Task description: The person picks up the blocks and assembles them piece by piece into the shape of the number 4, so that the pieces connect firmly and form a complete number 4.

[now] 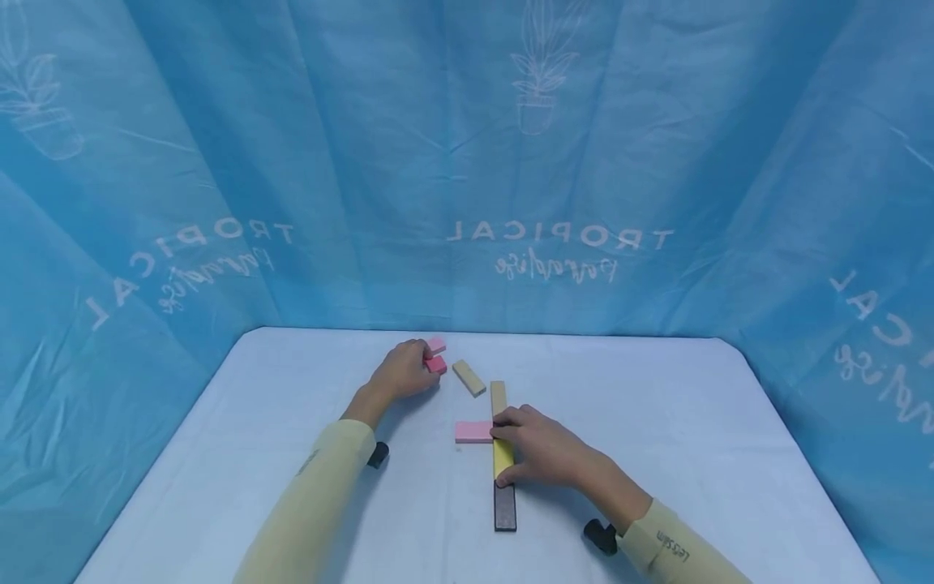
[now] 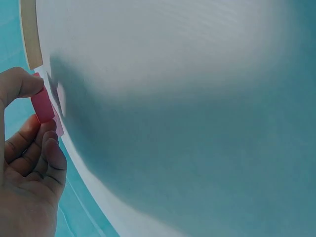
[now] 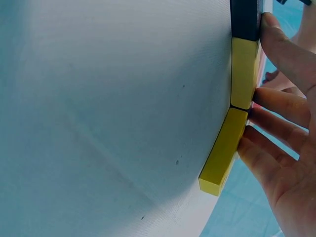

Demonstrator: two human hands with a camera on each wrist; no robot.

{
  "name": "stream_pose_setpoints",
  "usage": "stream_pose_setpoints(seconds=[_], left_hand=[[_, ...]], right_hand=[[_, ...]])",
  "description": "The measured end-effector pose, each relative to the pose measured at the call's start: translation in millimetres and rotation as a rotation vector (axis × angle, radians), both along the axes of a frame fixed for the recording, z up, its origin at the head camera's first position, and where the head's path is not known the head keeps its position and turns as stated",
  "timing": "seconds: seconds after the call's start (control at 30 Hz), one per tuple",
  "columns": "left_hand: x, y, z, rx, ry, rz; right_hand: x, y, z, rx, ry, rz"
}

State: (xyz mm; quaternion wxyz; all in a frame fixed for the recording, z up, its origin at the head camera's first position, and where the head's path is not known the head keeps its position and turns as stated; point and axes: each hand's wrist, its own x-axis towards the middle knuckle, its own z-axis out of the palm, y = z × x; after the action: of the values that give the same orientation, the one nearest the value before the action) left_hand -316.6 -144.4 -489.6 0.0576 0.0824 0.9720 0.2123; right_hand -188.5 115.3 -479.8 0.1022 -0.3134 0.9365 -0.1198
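Near the far edge, my left hand [image 1: 403, 371] pinches a red block [image 1: 436, 365] between thumb and fingers; the left wrist view shows this red block [image 2: 42, 104] up close. A light pink block [image 1: 435, 345] lies just behind it. My right hand [image 1: 547, 448] rests with extended fingers along a straight row: a tan block [image 1: 499, 395] farthest, a yellow block [image 1: 503, 458] in the middle and a black block [image 1: 505, 509] nearest. Its thumb touches by the joint of yellow and black. A pink block [image 1: 473, 431] lies crosswise against the row's left side, near the fingertips.
A loose tan block [image 1: 469, 378] lies at an angle between the left hand and the row. The white tabletop [image 1: 657, 414] ends at a blue printed curtain [image 1: 554, 186] that stands behind it and along both sides.
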Motion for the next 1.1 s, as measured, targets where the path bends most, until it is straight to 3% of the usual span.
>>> stream_pose_setpoints(seconds=[0.37,0.77,1.1], left_hand=[[10.5,-6.7,2.1,0.043,-0.014,-0.062],[30.8,-9.8,10.1,0.007,-0.037,-0.163],[43.5,-10.2,9.3,-0.006,-0.056,-0.236]], right_hand=[[-0.8,0.3,1.0,-0.004,-0.002,-0.001],[-0.9,1.8,2.6,-0.001,-0.006,-0.002],[-0.6,1.0,-0.1,-0.003,-0.017,-0.002]])
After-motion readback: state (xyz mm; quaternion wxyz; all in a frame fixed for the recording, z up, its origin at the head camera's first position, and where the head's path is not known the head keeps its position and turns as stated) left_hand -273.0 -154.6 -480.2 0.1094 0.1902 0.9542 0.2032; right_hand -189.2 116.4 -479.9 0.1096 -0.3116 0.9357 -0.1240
